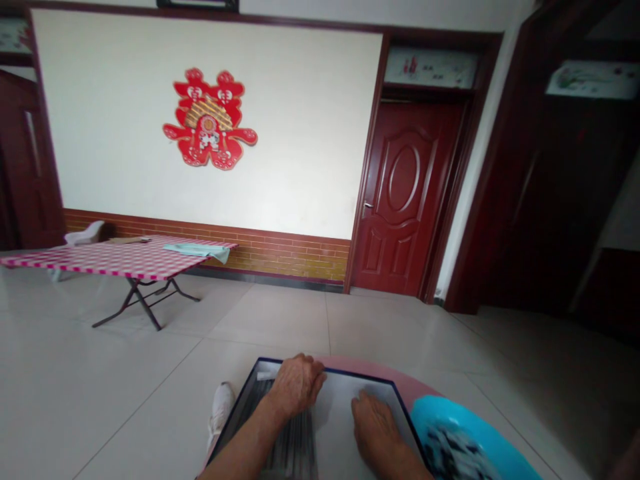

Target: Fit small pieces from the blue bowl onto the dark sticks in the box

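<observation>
In front of me lies a shallow box point(336, 427) with a pale inside and a dark blue rim. Long, thin dark strips point(293, 443) are laid side by side along its left part, with a whitish end point(267, 376) at the far left corner. My left hand point(299, 385) is above the box's far side, over the strips, its fingers curled closed by the far rim. My right hand point(376, 427) is over the pale right part of the box, fingers bent and together. What either hand pinches, if anything, is hidden.
The box rests on a pink round surface point(417, 389). A bright blue basin point(493, 433) with black and white pieces stands to its right. A white shoe point(221, 403) shows at left. Farther off are a checked folding table point(125, 260) and a red door point(405, 193).
</observation>
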The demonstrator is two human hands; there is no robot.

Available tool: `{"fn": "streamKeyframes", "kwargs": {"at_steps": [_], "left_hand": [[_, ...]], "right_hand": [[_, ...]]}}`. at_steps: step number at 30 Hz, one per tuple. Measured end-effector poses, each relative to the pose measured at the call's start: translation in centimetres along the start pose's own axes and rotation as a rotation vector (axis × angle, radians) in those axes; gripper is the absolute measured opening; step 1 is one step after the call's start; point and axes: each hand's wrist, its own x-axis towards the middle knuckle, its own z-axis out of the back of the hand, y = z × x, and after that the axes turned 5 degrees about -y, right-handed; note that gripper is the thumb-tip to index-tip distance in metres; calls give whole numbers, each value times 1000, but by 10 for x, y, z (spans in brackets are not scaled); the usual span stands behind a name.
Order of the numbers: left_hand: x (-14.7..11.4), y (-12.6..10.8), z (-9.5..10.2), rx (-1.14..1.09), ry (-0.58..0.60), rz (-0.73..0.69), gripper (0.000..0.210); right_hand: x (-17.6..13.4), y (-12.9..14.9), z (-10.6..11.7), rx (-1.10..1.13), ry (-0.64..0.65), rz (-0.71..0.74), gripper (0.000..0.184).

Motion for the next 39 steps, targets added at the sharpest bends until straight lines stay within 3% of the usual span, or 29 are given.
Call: {"fn": "streamKeyframes", "kwargs": {"at_steps": [4,8,11,14,17,20,23,26,28,31,34,39], "left_hand": [[0,-5,0,-23,-39,-65,20],[1,-14,1,-39,-78,-141,22],[2,-17,3,-13,-82,-124,28],[2,-14,2,-31,-75,-74,31],[1,-8,-2,-124,-157,-43,35],[4,-1,-1,-359,-366,60,36],[11,7,4,-764,-549,306,34],[17,14,7,-1193,-645,545,41],[18,17,7,-1368,-647,663,47],[18,18,3,-1441,-597,728,48],[17,19,-3,-1347,-525,688,45],[17,20,-10,-1241,-350,575,35]], "right_hand": [[19,21,15,112,-31,-35,27],[45,49,33,148,4,-93,24],[56,63,40,437,-32,-192,26],[54,72,35,814,-18,-400,32],[45,77,25,1005,12,-476,34],[39,80,20,1060,23,-443,32],[38,81,19,1095,45,-444,38],[38,81,18,1154,119,-480,45],[36,83,16,1219,203,-506,51],[34,84,16,1329,251,-517,52],[36,82,19,1409,91,-538,43],[48,66,29,1587,-210,-760,40]]}}
